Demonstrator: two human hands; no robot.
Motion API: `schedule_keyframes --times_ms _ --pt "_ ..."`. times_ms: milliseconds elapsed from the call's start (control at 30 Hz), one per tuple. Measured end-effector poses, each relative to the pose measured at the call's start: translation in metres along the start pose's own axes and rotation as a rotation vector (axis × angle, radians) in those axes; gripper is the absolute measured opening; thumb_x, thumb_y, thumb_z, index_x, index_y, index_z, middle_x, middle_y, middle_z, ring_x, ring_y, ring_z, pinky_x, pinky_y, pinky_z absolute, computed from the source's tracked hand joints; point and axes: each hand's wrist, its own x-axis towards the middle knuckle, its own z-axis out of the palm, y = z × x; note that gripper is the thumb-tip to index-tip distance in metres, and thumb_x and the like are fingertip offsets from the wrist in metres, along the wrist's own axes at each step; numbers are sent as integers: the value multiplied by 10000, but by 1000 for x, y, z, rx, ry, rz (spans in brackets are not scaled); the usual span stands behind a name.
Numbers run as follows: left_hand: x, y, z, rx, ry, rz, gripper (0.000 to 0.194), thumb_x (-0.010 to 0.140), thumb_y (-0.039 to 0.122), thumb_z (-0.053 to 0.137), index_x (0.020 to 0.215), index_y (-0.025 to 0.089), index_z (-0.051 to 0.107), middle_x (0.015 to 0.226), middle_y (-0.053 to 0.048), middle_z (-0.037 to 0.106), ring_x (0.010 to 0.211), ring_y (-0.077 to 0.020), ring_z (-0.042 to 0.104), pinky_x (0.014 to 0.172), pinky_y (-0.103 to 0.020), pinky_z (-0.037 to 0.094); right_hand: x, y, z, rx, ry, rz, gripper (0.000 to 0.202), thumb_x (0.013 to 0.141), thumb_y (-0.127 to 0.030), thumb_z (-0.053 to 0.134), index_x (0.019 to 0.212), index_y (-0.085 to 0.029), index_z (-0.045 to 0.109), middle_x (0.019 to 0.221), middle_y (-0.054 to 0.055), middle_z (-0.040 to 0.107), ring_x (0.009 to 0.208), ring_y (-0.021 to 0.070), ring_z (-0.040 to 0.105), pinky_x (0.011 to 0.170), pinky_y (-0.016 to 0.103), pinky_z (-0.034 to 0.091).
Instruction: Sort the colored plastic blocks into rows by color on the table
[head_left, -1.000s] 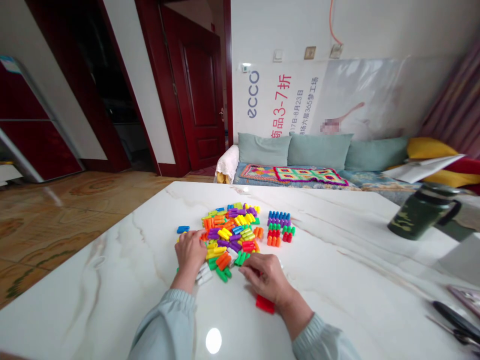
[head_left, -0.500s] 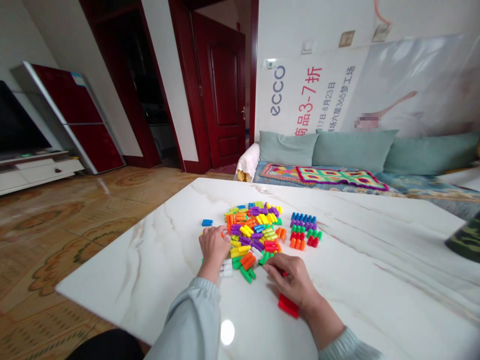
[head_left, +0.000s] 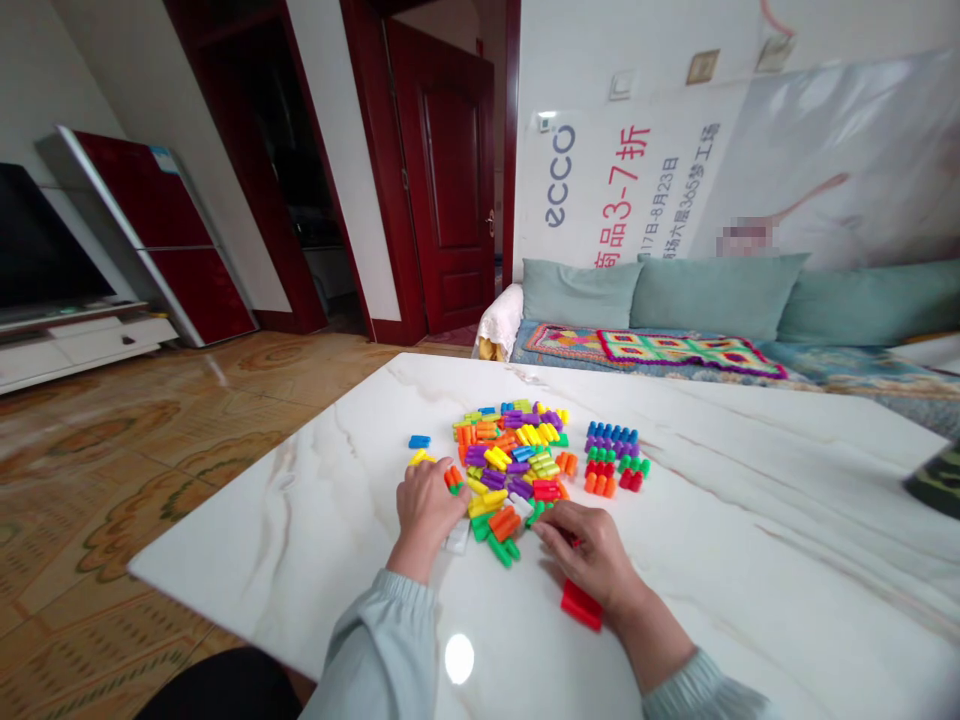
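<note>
Blocks (head_left: 517,467) lay heaped on the white table (head_left: 337,520), with the left hand (head_left: 429,505) at the heap's left edge and the right hand (head_left: 589,550) at its near right edge. The left fingers curved forward beside an orange block (head_left: 453,478); whether they gripped it could not be told. The right thumb and forefinger met, or nearly met, at the tips just beside a green block (head_left: 538,513); a bit of red showed under that hand, though whether it was pinched was unclear. A red block (head_left: 581,605) lay close by the right wrist, a blue block (head_left: 420,441) apart on the left, and rows (head_left: 612,436) of others right of the heap. Pieces this small seemed to call for fingertips rather than palm: a light pinch across the sides, a straight lift clear of neighbours, and a left hand that steadied without pressing, lest loose ones scatter. The right wrist was best kept off the red block.
</note>
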Motion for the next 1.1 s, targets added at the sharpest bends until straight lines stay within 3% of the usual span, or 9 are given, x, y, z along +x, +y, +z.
schedule_keyframes --times_ms 367,467,567,633,700,767,833,933,1100 --pt "15 5 23 -227 -11 105 525 670 148 665 1191 211 667 1157 -99 622 1098 -263 568 1002 -361 430 0 1 0 19 -9 26 317 970 -385 500 834 -197 716 688 27 659 567 120 541 548 231 400" --pt "15 7 20 -341 112 116 494 655 96 658 1139 191 687 1126 -109 621 1107 -273 568 1029 -400 435 0 2 1 17 10 20 319 970 -374 501 818 -196 717 680 23 655 560 116 535 545 233 390" --pt "10 20 13 -718 229 165 392 703 138 638 1088 202 682 1172 -97 628 1153 -265 567 1042 -406 444 1 3 5 39 22 48 319 966 -374 502 806 -194 710 681 20 656 566 118 542 547 233 398" --pt "3 34 10 -1138 118 132 350 764 242 617 1109 190 650 1170 -93 652 1119 -257 610 956 -388 508 2 4 9 83 54 96 286 953 -384 519 851 -190 703 683 14 654 567 121 543 548 230 412" --pt "-6 50 9 -1520 -125 24 388 802 340 590 1145 160 612 1105 -103 685 1025 -257 668 814 -358 560 3 6 12 136 123 143 258 934 -397 546 958 -185 690 706 11 652 564 122 535 545 230 423" --pt "-15 63 9 -1723 -358 -71 428 808 377 603 1165 142 591 1043 -116 704 938 -257 702 688 -317 565 4 6 14 199 202 178 277 916 -407 569 1051 -183 658 772 19 660 585 123 540 557 232 440" --pt "-22 70 9 -1768 -500 -89 422 816 382 634 1161 145 588 1004 -120 714 879 -249 718 592 -266 538 6 5 14 267 240 212 283 900 -411 587 1062 -185 637 847 33 669 634 130 562 582 234 461" --pt "-26 72 11 -1714 -517 -36 360 829 396 664 1095 160 608 978 -102 723 835 -221 724 571 -231 524 8 2 14 339 234 249 265 881 -430 609 968 -181 636 860 36 662 681 139 577 593 232 463" --pt "-26 67 13 -1472 -387 143 306 837 366 680 1074 173 676 1093 -99 717 990 -226 695 842 -304 557 9 3 15 396 217 286 318 886 -476 600 855 -162 646 722 4 590 629 127 516 558 227 429"
